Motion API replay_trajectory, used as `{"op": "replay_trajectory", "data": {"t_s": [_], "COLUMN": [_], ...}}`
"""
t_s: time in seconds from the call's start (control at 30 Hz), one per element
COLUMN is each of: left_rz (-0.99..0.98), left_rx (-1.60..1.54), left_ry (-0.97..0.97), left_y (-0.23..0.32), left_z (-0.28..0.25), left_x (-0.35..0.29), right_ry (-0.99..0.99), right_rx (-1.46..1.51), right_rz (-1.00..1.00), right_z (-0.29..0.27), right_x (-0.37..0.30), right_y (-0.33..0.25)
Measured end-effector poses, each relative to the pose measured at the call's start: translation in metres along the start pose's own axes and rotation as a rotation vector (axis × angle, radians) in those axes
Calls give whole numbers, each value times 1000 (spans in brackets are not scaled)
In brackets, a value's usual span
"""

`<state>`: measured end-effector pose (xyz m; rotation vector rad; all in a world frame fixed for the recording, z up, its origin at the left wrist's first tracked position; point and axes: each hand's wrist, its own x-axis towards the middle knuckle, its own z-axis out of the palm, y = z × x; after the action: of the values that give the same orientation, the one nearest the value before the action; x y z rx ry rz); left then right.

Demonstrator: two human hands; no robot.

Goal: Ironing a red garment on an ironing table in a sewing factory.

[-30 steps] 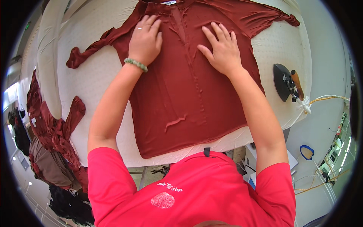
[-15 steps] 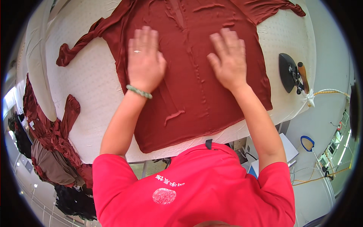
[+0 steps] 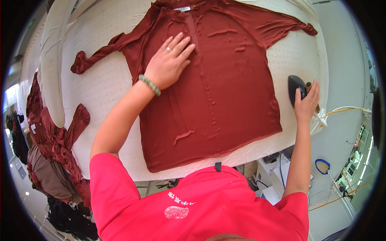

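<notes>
Dark red blouse (image 3: 241,104), off-white, faintly dotted table cover (image 3: 100,88), black iron (image 3: 293,85), green bracelet (image 3: 149,84)

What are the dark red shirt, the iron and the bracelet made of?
Shirt: thin, silky-looking cloth, from its soft sheen and creases; fibre unclear. Iron: probably metal, by its smooth, dark body. Bracelet: maybe polished stone or glass, by its rounded green beads.

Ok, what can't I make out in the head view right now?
All in the head view:
- Most of the iron's handle: covered by the right hand, so how firmly the fingers close can't be told.
- Left palm: hidden by the back of the left hand.
- Dark red shirt's back: hidden under its front.
- Print on the collar label: too small.
</notes>
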<state>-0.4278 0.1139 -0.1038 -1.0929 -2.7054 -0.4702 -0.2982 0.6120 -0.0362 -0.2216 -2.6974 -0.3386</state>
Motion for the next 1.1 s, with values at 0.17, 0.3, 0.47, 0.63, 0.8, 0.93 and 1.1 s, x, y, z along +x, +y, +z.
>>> {"op": "replay_trajectory", "data": {"t_s": [0.17, 0.3, 0.47, 0.63, 0.8, 0.93, 1.1], "left_rz": [8, -110, -270, -317, -289, -302, -336], "left_rx": [68, -19, -95, -130, -171, -214, -219], "left_ry": [134, 71, -163, -256, -195, -141, -41], "left_y": [-63, -86, -103, -106, -103, -108, -110], "left_z": [19, 19, -6, -8, 3, 7, 18], "left_x": [60, 98, 112, 121, 128, 123, 113], "right_ry": [-368, -654, -973, -1159, -1202, -1149, -1155], "right_rx": [203, 68, 385, 928, 1114, 1146, 1089], "right_rz": [121, 319, 565, 538, 405, 395, 374], "right_z": [-12, -20, -81, -105, -87, -86, -83], "right_x": [14, 39, 78, 80, 79, 94, 94], "right_y": [30, 54, -29, -143, -249, -287, -298]}}
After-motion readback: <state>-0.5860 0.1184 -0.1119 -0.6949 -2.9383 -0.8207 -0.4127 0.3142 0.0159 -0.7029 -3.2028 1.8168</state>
